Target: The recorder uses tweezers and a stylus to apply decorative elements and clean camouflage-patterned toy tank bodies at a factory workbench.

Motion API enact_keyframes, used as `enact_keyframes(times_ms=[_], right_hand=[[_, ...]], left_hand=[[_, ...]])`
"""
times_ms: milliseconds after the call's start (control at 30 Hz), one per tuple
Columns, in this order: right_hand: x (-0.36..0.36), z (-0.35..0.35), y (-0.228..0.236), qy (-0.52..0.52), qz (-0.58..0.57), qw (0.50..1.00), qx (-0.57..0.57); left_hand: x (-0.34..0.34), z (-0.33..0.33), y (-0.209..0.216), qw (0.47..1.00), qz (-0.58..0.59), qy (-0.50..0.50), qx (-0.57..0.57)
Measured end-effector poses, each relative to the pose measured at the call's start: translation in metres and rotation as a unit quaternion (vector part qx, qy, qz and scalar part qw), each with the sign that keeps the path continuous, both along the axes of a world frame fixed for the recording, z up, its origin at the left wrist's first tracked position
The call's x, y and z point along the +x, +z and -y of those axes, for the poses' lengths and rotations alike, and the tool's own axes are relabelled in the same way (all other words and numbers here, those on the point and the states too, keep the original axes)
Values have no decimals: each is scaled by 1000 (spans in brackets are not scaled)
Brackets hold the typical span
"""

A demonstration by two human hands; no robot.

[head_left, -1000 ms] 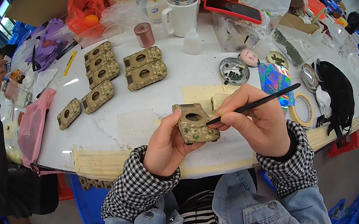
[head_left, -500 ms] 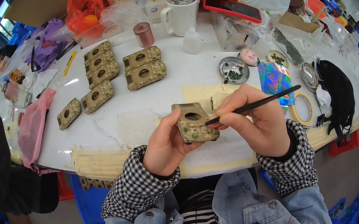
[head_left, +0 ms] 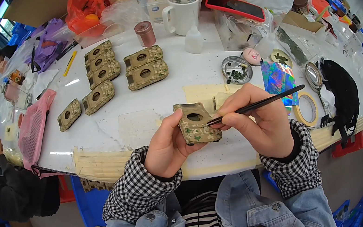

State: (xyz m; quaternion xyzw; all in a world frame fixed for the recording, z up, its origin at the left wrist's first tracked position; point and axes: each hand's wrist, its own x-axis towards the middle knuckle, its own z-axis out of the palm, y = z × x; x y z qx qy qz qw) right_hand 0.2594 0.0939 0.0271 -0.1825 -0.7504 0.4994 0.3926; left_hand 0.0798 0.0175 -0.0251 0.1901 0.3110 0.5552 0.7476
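Above the table's near edge, my left hand grips a small camouflage-patterned model tank hull with a round hole in its top. My right hand pinches slim black tweezers. Their tip touches or nearly touches the hull's right side, beside green leaf-like specks. A round dish holding small dark green bits lies beyond my right hand. Several similar hulls stand in groups at the far left of the table. Part of a pale block shows behind my right fingers.
A white mug, a pink jar and a red-edged phone are at the back. To the right are iridescent sheets, a tape roll and a black bag. A co-worker sits at left.
The co-worker's raised arm at the left has come down. My hands, the hull and the tweezers stay nearly where they were, with only a slight shift of the right hand.
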Motion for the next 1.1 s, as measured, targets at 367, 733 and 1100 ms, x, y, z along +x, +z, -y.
enact_keyframes(times_ms=[367, 733, 1100], right_hand=[[0, 0, 0, 0, 1, 1000, -6], [0, -1, -1, 15, -22, 999, -34], [-1, -1, 0, 26, -21, 998, -48]], left_hand=[[2, 0, 3, 1000, -1, 7, -7], [1, 0, 0, 1000, 1, 1, -4], [1, 0, 1, 1000, 4, 0, -1]])
